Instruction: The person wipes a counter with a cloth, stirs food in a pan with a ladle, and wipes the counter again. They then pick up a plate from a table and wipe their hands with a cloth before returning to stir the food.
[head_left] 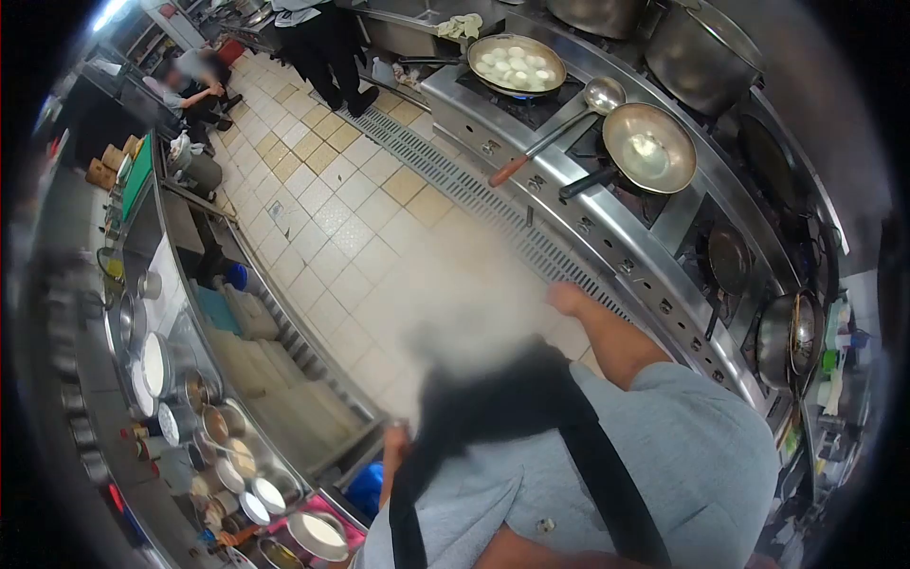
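Observation:
My right hand (567, 299) hangs over the floor drain in front of the stove, holding no visible object. A pale blur covers its fingers. My left hand (396, 439) is low at my side, close to the edge of the left counter, its fingers largely hidden. The stove (654, 213) carries a pan of round white pieces in liquid (517, 66) over a blue flame. Beside it sits a wide pan (649, 147) with a little liquid in the bottom. A ladle (604, 96) with a wooden-ended handle rests between the two pans.
Large pots (703, 57) stand behind the burners, and a dark pan (730, 258) sits nearer me. Several bowls and containers (227, 424) crowd the left counter. Along the tiled floor (332, 232) runs a drain grate (445, 171). One person (318, 47) stands ahead; another (197, 87) sits farther back.

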### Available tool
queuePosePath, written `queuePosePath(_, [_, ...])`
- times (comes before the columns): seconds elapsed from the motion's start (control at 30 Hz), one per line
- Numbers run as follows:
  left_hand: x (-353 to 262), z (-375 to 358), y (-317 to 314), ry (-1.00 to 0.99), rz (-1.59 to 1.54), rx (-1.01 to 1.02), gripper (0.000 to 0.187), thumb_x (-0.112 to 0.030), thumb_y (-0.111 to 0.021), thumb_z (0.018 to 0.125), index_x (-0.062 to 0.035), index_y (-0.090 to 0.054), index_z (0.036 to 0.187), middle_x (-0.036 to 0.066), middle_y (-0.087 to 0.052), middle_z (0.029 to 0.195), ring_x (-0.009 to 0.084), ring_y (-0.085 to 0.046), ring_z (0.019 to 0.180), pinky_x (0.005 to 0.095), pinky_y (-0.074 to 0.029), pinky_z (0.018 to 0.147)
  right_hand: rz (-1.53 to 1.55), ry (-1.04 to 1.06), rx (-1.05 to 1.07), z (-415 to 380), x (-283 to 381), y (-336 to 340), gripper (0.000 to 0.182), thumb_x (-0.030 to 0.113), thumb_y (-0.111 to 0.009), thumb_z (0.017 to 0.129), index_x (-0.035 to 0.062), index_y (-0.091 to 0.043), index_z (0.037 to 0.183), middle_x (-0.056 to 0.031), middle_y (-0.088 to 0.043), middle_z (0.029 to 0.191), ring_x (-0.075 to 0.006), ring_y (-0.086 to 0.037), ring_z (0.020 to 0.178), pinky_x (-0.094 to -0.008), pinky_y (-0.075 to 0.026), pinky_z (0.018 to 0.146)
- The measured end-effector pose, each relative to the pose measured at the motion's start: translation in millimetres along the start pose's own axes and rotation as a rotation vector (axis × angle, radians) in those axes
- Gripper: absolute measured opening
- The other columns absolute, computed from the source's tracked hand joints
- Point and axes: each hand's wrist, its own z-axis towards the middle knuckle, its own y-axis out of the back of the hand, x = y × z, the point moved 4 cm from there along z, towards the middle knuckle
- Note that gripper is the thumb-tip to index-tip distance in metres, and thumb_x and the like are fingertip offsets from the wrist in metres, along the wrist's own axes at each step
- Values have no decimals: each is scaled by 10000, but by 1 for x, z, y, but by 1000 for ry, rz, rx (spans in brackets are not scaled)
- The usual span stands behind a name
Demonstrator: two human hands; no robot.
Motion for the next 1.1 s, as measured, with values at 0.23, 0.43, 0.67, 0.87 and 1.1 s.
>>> queuePosePath(0.23, [27,63,154,-139,-87,-364,380,-195,-703,800,-73,-623,1151,236,-654,924,409,-638,800,475,-521,707,313,-191,2,32,52,1,191,210,-595,836,103,-680,971,-178,-651,1031,-354,-619,982,-458,-497,859])
queuePosePath(0.43, [94,149,189,436,-666,-140,504,-227,-719,791,-76,-580,1251,229,-656,1003,415,-641,840,485,-521,711,56,-30,53,29,30,-64,441,434,-550,894,28,-721,915,-200,-681,986,-344,-645,943,-430,-495,862])
queuePosePath(0.67, [38,185,223,60,171,158,438,-291,-549,903,-110,-529,1301,213,-617,1159,359,-614,1035,490,-500,875,534,-515,290,2,21,-65,339,323,-615,895,-6,-670,957,-171,-651,844,-265,-626,618,-435,-511,520])
queuePosePath(0.87, [85,246,199,-198,339,91,366,-300,-514,927,-114,-575,1237,200,-619,1164,387,-594,1065,494,-487,884,629,-648,277,67,9,-26,399,370,-606,898,-22,-671,929,-146,-650,806,-254,-638,632,-413,-515,499])
queuePosePath(1.1, [74,295,234,11,278,99,452,-408,-388,987,-118,-546,1295,190,-605,1209,411,-580,1086,498,-475,911,-294,202,-86,187,1,55,183,177,-630,812,14,-670,884,-129,-620,674,-228,-622,557,-379,-523,522])
